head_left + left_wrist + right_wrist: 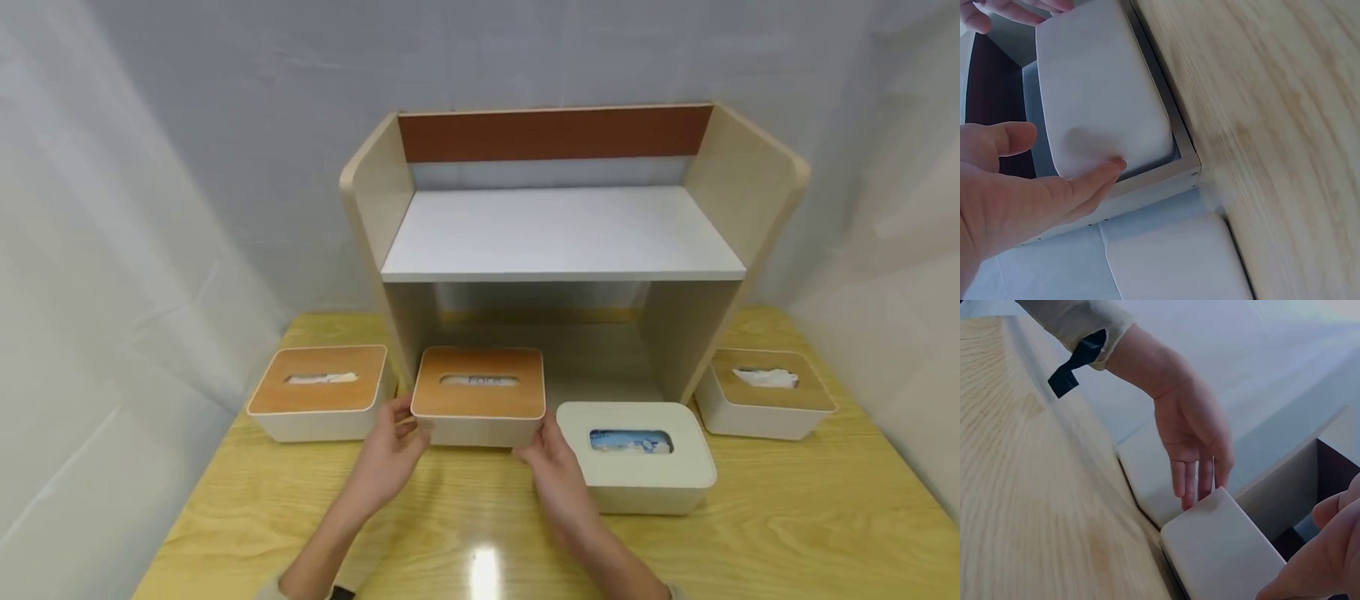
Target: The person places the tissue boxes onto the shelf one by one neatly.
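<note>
A white tissue box (472, 432) with an orange-brown wooden lid stands at the left front of the shelf unit's lower compartment; printed tissue packaging shows through its slot. My left hand (388, 454) touches its left front corner, fingers extended along the side. On the opposite corner rests my right hand (553, 462), its thumb toward the front. From the left wrist, the left hand (1029, 194) lies against the box's pale front (1104, 87), thumb apart from it. In the right wrist view the left fingers reach straight down to the box (1222, 550); the right hand (1322, 544) is partly cut off.
The two-level shelf unit (562, 233) stands at the back of the wooden table (247, 533). Beside it are a wooden-lidded tissue box (322, 425) on the left and another (757, 419) on the right. An all-white tissue box (645, 498) sits right of my right hand.
</note>
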A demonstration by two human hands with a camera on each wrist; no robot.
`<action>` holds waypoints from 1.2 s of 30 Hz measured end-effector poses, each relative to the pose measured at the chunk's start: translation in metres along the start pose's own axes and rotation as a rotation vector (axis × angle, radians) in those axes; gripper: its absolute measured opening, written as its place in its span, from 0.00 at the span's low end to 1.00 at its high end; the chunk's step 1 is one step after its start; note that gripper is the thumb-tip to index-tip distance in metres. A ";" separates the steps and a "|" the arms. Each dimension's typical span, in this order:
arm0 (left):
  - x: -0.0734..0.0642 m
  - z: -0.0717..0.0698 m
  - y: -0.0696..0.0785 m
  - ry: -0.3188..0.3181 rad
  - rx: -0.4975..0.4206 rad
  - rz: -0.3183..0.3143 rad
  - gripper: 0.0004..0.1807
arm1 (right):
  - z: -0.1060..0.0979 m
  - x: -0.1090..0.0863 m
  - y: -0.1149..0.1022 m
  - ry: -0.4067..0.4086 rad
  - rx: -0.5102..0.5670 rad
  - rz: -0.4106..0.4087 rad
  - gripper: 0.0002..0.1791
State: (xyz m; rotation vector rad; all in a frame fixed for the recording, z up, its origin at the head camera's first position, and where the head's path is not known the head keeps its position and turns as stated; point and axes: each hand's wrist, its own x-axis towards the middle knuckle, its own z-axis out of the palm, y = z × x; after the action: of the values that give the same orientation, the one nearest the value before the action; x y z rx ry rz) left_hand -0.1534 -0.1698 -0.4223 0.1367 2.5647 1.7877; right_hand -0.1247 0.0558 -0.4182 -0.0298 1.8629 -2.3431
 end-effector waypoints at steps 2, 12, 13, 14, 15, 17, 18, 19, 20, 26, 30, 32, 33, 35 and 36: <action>0.000 0.000 0.000 -0.008 0.008 -0.002 0.33 | -0.002 0.002 -0.002 -0.014 0.017 0.013 0.45; 0.004 0.002 0.001 -0.026 0.077 -0.023 0.39 | -0.011 0.015 -0.018 -0.108 0.204 0.064 0.39; 0.004 0.003 0.001 -0.030 0.069 -0.023 0.39 | -0.011 0.016 -0.020 -0.112 0.215 0.066 0.39; 0.004 0.004 0.001 -0.033 0.060 -0.024 0.40 | -0.012 0.017 -0.021 -0.113 0.227 0.071 0.39; 0.005 0.005 0.001 -0.035 0.048 -0.024 0.41 | -0.012 0.018 -0.021 -0.109 0.239 0.077 0.39; 0.006 0.007 0.001 -0.042 0.020 -0.025 0.43 | -0.013 0.020 -0.023 -0.105 0.254 0.087 0.30; 0.006 0.008 0.001 -0.045 0.010 -0.031 0.43 | -0.013 0.021 -0.023 -0.100 0.260 0.093 0.22; 0.007 0.009 0.002 -0.046 0.002 -0.031 0.44 | -0.014 0.022 -0.023 -0.095 0.266 0.097 0.13; 0.007 0.010 0.002 -0.047 -0.006 -0.032 0.45 | -0.014 0.023 -0.024 -0.093 0.271 0.100 0.05; 0.010 0.012 0.003 -0.052 -0.026 -0.001 0.45 | -0.015 0.031 -0.024 -0.084 0.291 0.090 0.16; 0.013 0.012 0.003 -0.064 -0.050 -0.025 0.45 | -0.014 0.037 -0.024 -0.065 0.298 0.084 0.12; 0.014 0.012 0.002 -0.069 -0.057 -0.038 0.46 | -0.013 0.039 -0.024 -0.051 0.294 0.081 0.03; 0.015 0.012 0.002 -0.072 -0.060 -0.044 0.46 | -0.013 0.040 -0.023 -0.043 0.289 0.081 0.05; 0.016 0.013 0.001 -0.079 -0.062 -0.051 0.46 | -0.013 0.042 -0.023 -0.034 0.279 0.077 0.23; 0.016 0.013 0.001 -0.083 -0.062 -0.053 0.47 | -0.012 0.043 -0.023 -0.032 0.276 0.075 0.32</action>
State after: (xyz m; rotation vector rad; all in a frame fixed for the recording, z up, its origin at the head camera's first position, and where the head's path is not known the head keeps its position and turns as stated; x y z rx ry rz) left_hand -0.1686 -0.1561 -0.4254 0.1378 2.4306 1.8009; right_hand -0.1706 0.0673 -0.4022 0.0323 1.4845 -2.5072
